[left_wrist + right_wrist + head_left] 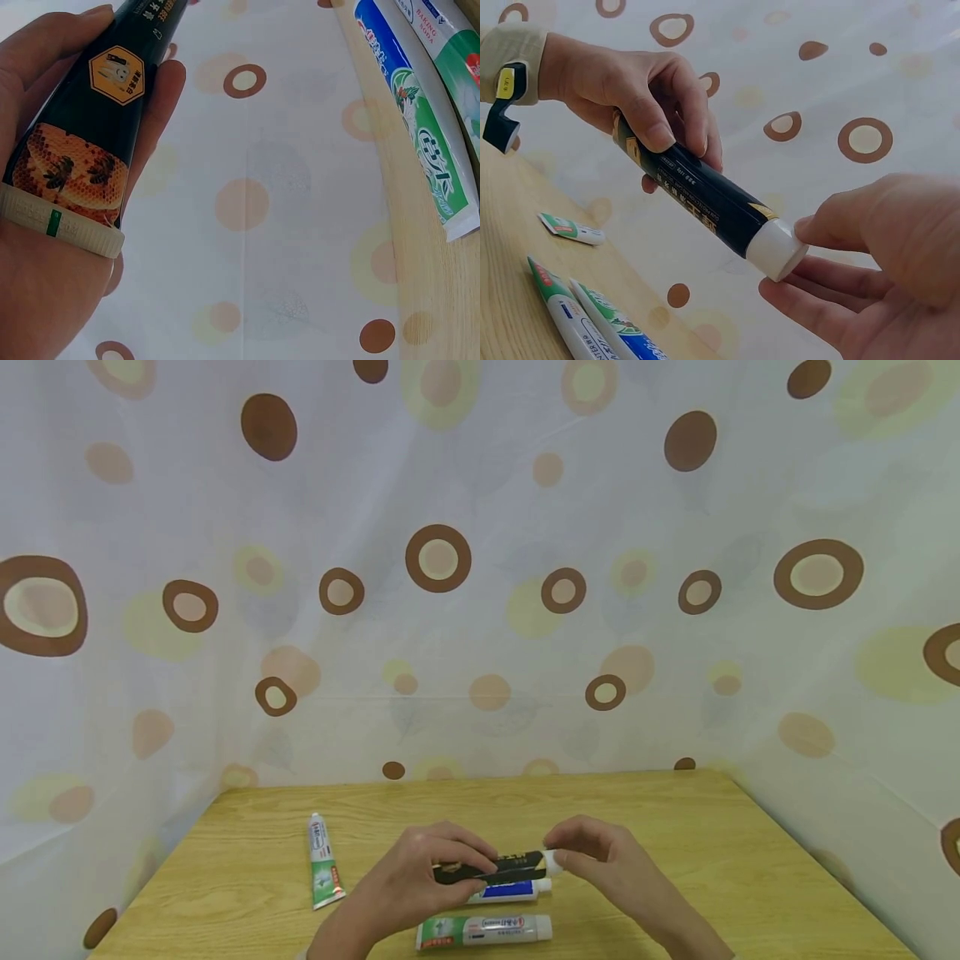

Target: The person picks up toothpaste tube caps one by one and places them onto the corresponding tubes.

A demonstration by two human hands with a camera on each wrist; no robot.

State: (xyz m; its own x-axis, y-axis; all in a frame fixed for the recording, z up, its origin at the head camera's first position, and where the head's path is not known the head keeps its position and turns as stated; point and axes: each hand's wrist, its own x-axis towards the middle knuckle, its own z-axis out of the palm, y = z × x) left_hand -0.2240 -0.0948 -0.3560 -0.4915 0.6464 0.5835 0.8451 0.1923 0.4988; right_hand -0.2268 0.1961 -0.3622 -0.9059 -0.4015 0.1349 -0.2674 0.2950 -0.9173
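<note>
A black toothpaste tube [521, 865] with gold lettering is held up over the table. My left hand [408, 877] grips its body, thumb on one side and fingers on the other. In the left wrist view, honeycomb and bees are printed near the tube's crimped end. At the tube's other end, my right hand [607, 856] pinches the white cap [776, 250] between thumb and fingers. The cap is on the tube. Below, a blue, green and white toothpaste tube [510, 892] lies partly hidden behind the black one.
A green and white toothpaste tube [487, 932] lies nearest the front edge of the wooden table [675, 827]. Another green and white tube [322, 864] lies to the left, beyond my left wrist. A spotted curtain [480, 635] encloses the back and sides.
</note>
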